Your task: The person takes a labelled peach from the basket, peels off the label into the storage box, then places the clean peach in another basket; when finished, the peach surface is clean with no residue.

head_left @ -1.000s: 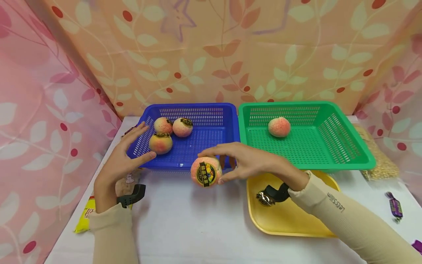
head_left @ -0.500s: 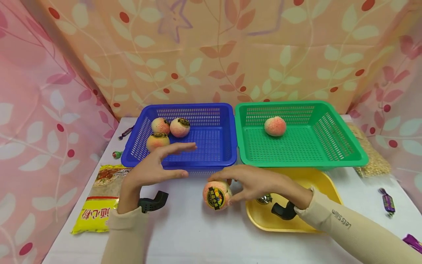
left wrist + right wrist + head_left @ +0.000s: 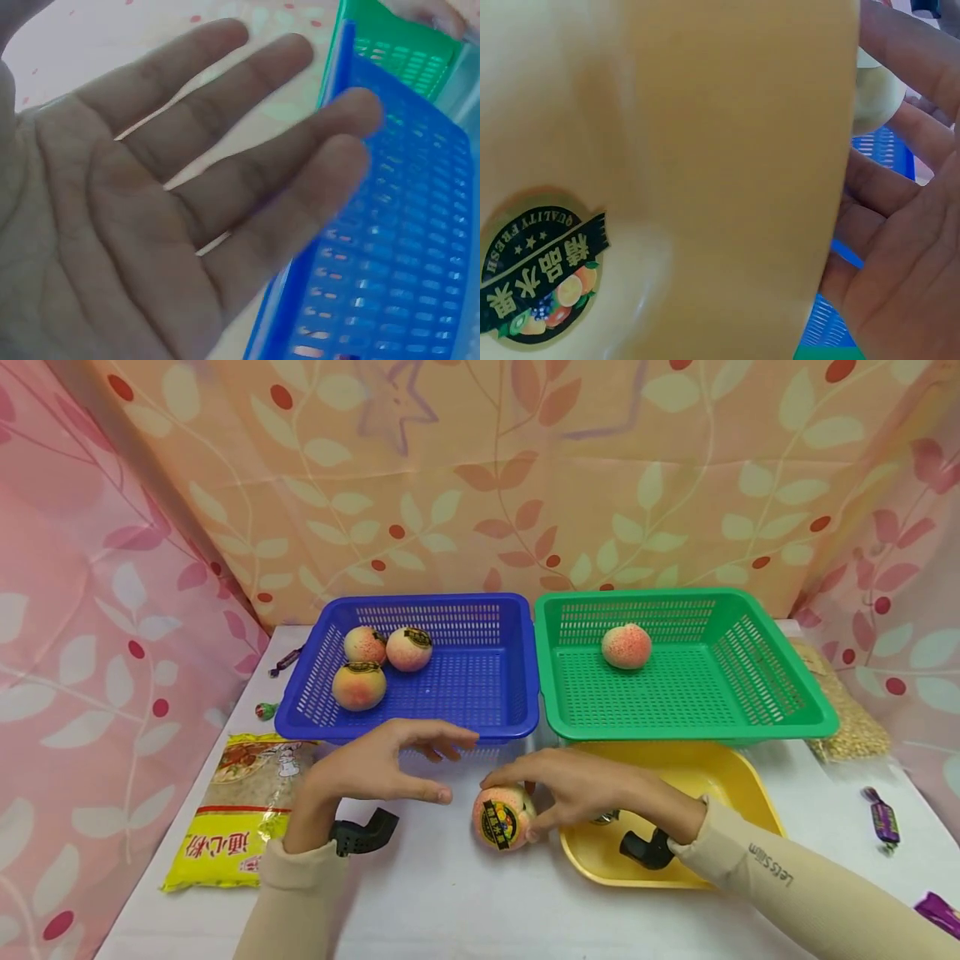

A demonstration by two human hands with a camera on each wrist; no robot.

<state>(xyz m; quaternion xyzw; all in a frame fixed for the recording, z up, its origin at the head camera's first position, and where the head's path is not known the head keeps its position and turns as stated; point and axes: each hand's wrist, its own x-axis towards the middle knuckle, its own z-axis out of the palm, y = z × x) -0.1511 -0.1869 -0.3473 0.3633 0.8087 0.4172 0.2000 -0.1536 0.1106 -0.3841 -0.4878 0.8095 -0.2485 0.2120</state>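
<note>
In the head view my right hand [image 3: 588, 789] grips a peach [image 3: 502, 818] between fingers and thumb, over the white table in front of the baskets. A round black label on the peach faces me. To its left, my left hand [image 3: 386, 768] is held apart from it, palm toward it, holding nothing; in the left wrist view its fingers [image 3: 247, 176] are stretched out. Behind the hands, three peaches sit in the left part of a blue basket [image 3: 480, 723]. A single peach [image 3: 626, 647] lies in a green basket [image 3: 690, 732]. The right wrist view shows only part of the gripped peach [image 3: 877, 101].
A yellow tray [image 3: 731, 785] lies under my right forearm, with a round label [image 3: 544, 277] in it. On the left is a yellow pasta bag [image 3: 232, 827]; a wrapped candy [image 3: 287, 661] lies beyond it. A purple candy [image 3: 883, 818] and a grain bag [image 3: 855, 718] are on the right.
My right hand has brought the peach toward me and slightly right, away from the blue basket. My left hand has moved right from beside the blue basket, closer to the peach.
</note>
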